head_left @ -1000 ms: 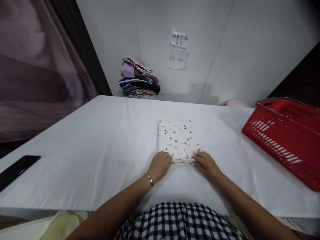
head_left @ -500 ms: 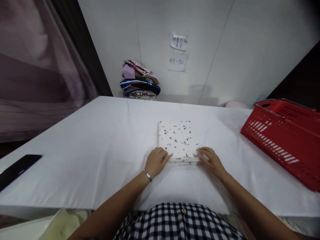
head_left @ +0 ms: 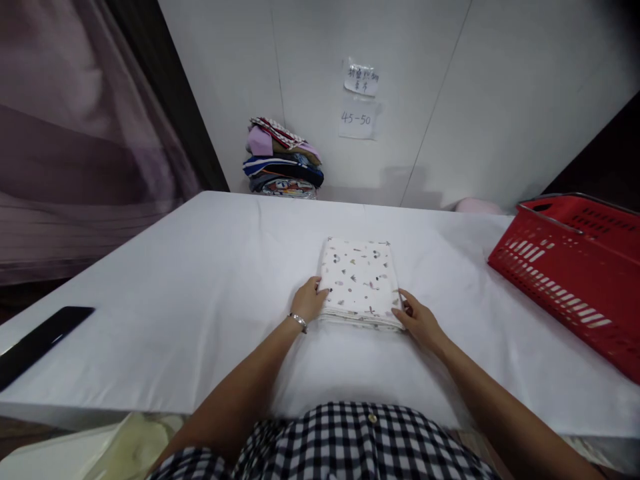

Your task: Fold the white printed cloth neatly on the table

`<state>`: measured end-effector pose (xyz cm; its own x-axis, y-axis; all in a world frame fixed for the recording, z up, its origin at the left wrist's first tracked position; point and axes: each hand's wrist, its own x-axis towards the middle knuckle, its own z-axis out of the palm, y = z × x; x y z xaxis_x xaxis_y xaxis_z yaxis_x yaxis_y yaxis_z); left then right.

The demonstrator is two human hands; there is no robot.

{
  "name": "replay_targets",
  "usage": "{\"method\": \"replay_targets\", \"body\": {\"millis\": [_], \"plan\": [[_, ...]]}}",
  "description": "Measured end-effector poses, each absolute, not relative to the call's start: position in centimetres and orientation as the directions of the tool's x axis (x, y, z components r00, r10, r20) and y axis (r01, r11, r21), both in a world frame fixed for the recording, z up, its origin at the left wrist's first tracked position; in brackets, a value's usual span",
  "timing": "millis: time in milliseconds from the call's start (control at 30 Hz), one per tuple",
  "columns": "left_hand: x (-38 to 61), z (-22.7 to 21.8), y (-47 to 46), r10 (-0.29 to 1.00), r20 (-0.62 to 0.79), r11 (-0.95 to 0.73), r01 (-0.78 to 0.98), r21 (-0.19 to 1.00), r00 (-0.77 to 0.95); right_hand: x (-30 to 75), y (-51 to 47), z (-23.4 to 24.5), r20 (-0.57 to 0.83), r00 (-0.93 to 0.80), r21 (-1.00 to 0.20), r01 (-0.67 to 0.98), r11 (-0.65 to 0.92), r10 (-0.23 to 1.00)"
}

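Both sides gripped now: left hand (head_left: 307, 301) and right hand (head_left: 421, 324) slid outward, folded cloth (head_left: 358, 277) between them, layers seemingly secured.

White table (head_left: 225, 267) bears folded cloth (head_left: 357, 277), black device (head_left: 45, 340) — and red basket (head_left: 613, 283).

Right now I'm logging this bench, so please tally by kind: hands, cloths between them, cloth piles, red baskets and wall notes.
Hands: 2 (left hand, right hand)
Cloth between them: 1
Cloth pile: 1
Red basket: 1
Wall notes: 2 (upper note, lower note)
Total: 7
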<state>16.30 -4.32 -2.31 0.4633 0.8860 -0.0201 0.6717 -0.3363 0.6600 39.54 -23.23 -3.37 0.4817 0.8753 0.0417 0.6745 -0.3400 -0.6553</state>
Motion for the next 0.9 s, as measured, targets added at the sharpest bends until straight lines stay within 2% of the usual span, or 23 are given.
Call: {"method": "replay_targets", "body": {"millis": [67,133,233,333,400,533,667,900], "plan": [[16.0,-2.3,-4.7,0.878,0.076,-0.414,0.668,0.618,0.473,39.3,-23.5,-3.0,0.157,0.470,-0.591,0.749,-0.299,0.868],[15.5,-2.1,-5.7,0.830,0.229,-0.540,0.628,0.561,0.509,39.0,-23.7,-2.6,0.304,0.414,-0.511,0.831,-0.220,0.858],[14.8,-1.7,-7.3,0.660,0.369,-0.743,0.495,0.451,0.654,38.2,-23.7,-2.0,0.394,0.160,-0.375,0.927,0.000,0.905],[14.2,-1.7,-8.3,0.473,0.342,-0.868,0.364,0.337,0.812,37.4,-23.6,-1.8,0.340,-0.067,-0.269,0.949,0.165,0.938],[13.8,-1.9,-8.3,0.411,0.320,-0.902,0.329,0.281,0.854,37.2,-23.5,-1.9,0.330,-0.099,-0.233,0.955,0.183,0.939],[13.1,-2.4,-7.9,0.395,0.349,-0.911,0.314,0.267,0.850,37.1,-23.9,-2.1,0.355,-0.099,-0.191,0.966,0.176,0.930],[13.1,-2.2,-8.0,0.407,0.378,-0.901,0.296,0.318,0.832,36.7,-24.3,-1.9,0.371,-0.097,-0.194,0.965,0.179,0.924],[13.9,-2.1,-8.8,0.362,0.371,-0.919,0.259,0.299,0.855,35.7,-23.4,-2.4,0.351,-0.126,-0.195,0.959,0.204,0.928]]}}
